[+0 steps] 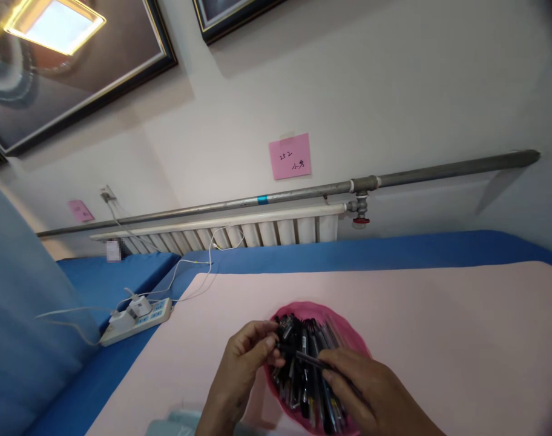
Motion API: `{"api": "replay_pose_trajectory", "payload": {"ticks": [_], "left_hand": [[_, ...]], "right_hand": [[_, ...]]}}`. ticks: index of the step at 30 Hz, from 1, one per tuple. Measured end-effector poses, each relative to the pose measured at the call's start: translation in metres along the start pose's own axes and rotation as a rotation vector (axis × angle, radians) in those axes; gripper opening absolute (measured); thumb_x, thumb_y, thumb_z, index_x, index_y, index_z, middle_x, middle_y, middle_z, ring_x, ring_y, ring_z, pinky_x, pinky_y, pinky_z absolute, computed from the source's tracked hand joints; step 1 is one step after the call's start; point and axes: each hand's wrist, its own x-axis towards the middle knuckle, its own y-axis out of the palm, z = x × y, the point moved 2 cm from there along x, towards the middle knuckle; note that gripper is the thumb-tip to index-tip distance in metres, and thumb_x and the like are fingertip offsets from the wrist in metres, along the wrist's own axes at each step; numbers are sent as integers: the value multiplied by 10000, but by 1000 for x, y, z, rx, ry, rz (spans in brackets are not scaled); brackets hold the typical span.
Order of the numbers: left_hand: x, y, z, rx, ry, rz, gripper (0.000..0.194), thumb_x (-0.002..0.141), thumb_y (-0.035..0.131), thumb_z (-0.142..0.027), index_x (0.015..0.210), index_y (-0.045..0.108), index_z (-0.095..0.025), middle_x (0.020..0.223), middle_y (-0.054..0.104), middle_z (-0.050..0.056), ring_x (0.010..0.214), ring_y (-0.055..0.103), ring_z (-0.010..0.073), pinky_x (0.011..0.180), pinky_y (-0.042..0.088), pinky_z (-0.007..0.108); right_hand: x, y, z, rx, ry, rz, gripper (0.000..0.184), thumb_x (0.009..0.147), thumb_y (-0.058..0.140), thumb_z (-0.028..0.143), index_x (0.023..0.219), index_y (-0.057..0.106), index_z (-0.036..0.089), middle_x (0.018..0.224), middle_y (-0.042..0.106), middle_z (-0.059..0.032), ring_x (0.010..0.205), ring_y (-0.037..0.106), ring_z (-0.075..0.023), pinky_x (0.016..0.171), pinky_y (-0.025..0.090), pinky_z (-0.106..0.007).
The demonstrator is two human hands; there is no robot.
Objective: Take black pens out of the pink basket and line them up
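A pink bowl (pixel 355 330) with a scalloped rim holds many dark and clear pens (pixel 305 387), lying lengthwise side by side. Over it, my right hand (pixel 360 381) is closed around a dark, slim pen (pixel 308 360), whose end points left. My left hand (pixel 246 366) has its thumb and fingers pinched together at the bowl's left rim, close to that end of the pen. A small dark piece shows at the left fingertips; it blends with the pens behind, and I cannot make out what it is.
The bowl stands on a pale pink sheet (pixel 416 321) over a blue surface (pixel 394 249). To the left lie a power strip (pixel 137 322) with plugs and white cables (pixel 192 262). A light teal item (pixel 167 424) is at the near edge. Behind are a radiator (pixel 285 232) and pipe (pixel 298 194).
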Motion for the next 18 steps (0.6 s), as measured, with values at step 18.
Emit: {"api": "replay_pose_trajectory", "payload": {"ticks": [18], "left_hand": [[6,27,16,-361,6,-127,269,718,638,-386,657,541,-143,494,527,-28,429,467,62,451,354,178]], "right_hand": [[-5,18,-1,-139,-136,-285,215,853,432,249,1003,586,249,849,702,-25,733,664,-160,628,538,-235]]}}
